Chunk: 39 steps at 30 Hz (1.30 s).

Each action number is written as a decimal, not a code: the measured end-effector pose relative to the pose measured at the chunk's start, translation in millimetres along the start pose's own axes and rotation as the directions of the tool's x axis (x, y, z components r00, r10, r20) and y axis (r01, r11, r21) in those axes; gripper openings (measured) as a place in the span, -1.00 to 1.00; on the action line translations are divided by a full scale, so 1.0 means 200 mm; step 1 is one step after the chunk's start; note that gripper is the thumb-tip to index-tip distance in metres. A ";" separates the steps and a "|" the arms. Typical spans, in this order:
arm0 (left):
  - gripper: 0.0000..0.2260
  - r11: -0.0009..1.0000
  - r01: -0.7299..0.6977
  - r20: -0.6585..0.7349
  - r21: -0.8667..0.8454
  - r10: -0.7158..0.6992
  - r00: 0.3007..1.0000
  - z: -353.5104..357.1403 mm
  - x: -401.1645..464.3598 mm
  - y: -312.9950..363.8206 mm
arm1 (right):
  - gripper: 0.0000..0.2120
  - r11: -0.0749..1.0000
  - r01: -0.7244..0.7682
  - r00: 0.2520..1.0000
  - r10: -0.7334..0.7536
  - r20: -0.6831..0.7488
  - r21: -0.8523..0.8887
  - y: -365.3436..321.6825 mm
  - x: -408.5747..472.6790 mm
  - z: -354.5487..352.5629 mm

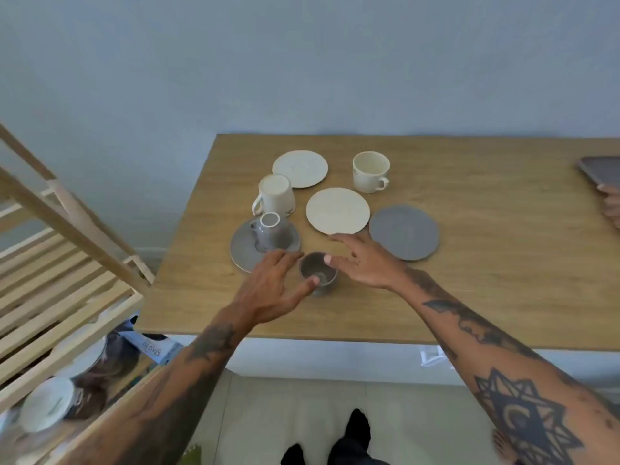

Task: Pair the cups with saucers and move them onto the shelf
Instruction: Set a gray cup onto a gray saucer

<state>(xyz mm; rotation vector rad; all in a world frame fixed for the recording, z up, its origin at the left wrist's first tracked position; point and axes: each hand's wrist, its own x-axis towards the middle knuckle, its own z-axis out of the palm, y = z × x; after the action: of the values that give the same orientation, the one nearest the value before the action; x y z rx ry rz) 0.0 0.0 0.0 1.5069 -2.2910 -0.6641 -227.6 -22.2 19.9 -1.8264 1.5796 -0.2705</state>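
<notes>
A grey cup (318, 273) stands upright near the table's front. My left hand (271, 290) flanks it on the left, thumb touching its rim, fingers spread. My right hand (362, 263) flanks it on the right, thumb at the rim, fingers spread over the table. Another grey cup (270, 229) sits on a grey saucer (245, 253) just behind my left hand. A bare grey saucer (404, 232) lies to the right. Two cream saucers (337, 210) (299, 168) and two cream cups (275, 195) (370, 171) lie further back.
A slatted wooden shelf (67, 297) stands to the left of the table (469, 297), with dishes (47, 402) on a lower level. Another person's hand (610, 204) holds a dark phone (600, 171) at the right edge. A wall backs the table.
</notes>
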 end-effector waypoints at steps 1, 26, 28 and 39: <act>-0.27 1.000 0.019 0.021 -0.020 -0.018 1.000 0.02 -0.01 0.00 | -0.41 1.000 0.020 1.000 -0.020 0.010 0.017 0.02 -0.01 0.02; -0.47 0.943 -0.174 0.024 -0.285 0.188 0.982 0.13 0.71 0.38 | -0.56 0.882 -0.027 0.952 0.166 -0.257 0.471 0.39 -0.02 -0.38; -0.47 0.941 -0.171 0.056 -0.293 0.195 0.979 0.19 0.80 0.43 | -0.57 0.871 -0.050 0.944 0.201 -0.261 0.489 0.47 -0.01 -0.44; -0.43 0.945 -0.103 0.109 -0.309 0.143 0.984 0.37 0.98 0.48 | -0.56 0.847 -0.091 0.940 0.247 -0.234 0.524 0.74 0.09 -0.48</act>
<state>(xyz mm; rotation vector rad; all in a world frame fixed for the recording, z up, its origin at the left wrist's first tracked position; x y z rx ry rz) -188.4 -132.1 -8.7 1.2000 -2.2276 -1.0498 -393.4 -75.9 -5.9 -1.2645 1.6566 -0.8266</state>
